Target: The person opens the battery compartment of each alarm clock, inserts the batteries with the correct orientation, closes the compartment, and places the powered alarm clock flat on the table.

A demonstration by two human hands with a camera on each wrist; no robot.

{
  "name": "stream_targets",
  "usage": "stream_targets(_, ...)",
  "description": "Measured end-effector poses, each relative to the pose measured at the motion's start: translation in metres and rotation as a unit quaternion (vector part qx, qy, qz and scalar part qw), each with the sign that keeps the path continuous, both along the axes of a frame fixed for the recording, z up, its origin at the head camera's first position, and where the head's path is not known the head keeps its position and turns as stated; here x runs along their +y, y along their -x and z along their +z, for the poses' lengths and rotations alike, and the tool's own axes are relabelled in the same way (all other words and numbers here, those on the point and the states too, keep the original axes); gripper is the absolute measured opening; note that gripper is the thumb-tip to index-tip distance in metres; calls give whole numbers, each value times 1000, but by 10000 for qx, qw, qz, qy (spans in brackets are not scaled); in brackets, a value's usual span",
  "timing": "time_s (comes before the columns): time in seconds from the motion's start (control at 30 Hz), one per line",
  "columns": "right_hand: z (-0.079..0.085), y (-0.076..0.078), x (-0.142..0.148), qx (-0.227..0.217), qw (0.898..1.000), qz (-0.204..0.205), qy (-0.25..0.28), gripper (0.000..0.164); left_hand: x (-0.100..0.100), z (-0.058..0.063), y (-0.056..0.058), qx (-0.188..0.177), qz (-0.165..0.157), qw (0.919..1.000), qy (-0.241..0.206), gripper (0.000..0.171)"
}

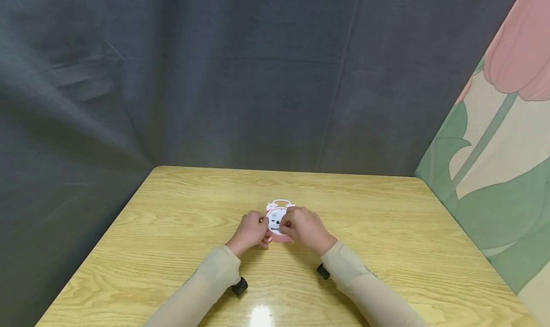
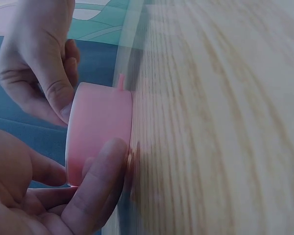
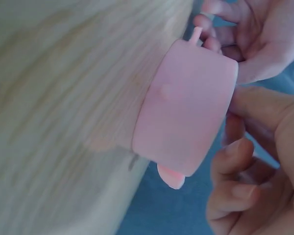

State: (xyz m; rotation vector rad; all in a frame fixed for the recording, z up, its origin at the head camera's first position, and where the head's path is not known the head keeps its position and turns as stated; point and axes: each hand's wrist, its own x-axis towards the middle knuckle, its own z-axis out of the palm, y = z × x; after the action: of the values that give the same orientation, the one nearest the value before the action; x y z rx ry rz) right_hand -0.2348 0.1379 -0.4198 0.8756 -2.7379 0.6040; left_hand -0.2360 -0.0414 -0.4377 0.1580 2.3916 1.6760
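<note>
A pink alarm clock [image 1: 281,238] with a white back lies face down on the wooden table, its handle and bells pointing away from me. On the back show a dark knob [image 1: 278,222] and a dark slot [image 1: 275,228] near the lower edge. My left hand [image 1: 252,229] grips the clock's left side, its thumb at the back's rim and its fingers along the pink wall [image 2: 98,127]. Curled over the right part of the back, my right hand [image 1: 306,227] has its fingertips [image 3: 242,100] right at the surface beside the slot. I cannot tell whether they pinch something.
The wooden table [image 1: 193,198] reaches to a dark curtain [image 1: 258,79] at the back and left. A floral cloth [image 1: 494,174] hangs along the right side. Black wrist devices [image 1: 239,286] sit under both sleeves.
</note>
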Motion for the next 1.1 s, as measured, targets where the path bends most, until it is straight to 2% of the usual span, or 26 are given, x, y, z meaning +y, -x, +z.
stream_targets(0.07,-2,3,0,-539,9976,-114,419,9,0,-1,0,-12,-3,10000,-19,29)
stream_targets(0.17,-5,8,2,-1232,9873,-161,995,8,0,-1,1,-14,17,10000,-22,27)
stream_targets(0.27,-8,12,4,-1563,9789,-86,1317,5,-1,0,1,-34,28,10000,5,27)
stream_targets(0.37,-9,12,6,-1654,9753,21,1466,6,-1,1,1,-32,8,10000,36,28)
stream_targets(0.8,-11,10,11,-1547,9775,180,1422,6,-4,1,-1,-26,-329,9993,157,18)
stream_targets(0.93,-12,10,13,-1174,9859,322,1148,4,-4,1,-2,-62,-342,9993,132,18)
stream_targets(1.03,-10,9,14,-631,9939,578,701,2,-4,1,-2,-61,-352,9993,107,18)
stream_targets(1.1,-7,9,14,-326,9955,786,418,4,-4,2,-1,-67,-345,9993,82,19)
